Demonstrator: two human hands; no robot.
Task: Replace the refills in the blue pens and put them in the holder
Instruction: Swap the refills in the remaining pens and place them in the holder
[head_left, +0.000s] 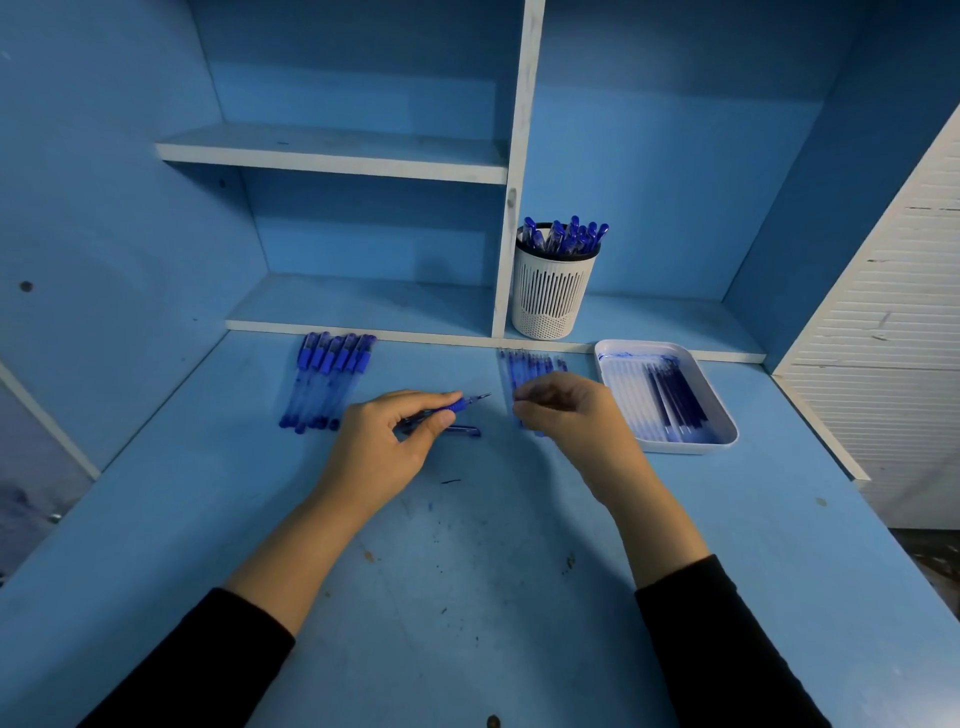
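Currently the left hand (382, 449) is gripping a blue pen (460, 404) just above the tabletop (467, 597), its tip pointing right, with a small pen part (465, 431) lying just below it. The right hand (566, 410) is curling its fingers at a row of refills (530, 364); I cannot tell whether it is pinching one. The holder (550, 296), full of pens, is standing on the shelf (363, 306) behind.

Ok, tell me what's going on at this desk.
A person is refilling blue pens. The left hand has its grip on an uncapped pen, with a cap lying on the desk beside it. The right hand pinches at the row of refills beside the tray. A row of pens waits at left; the holder already has several.
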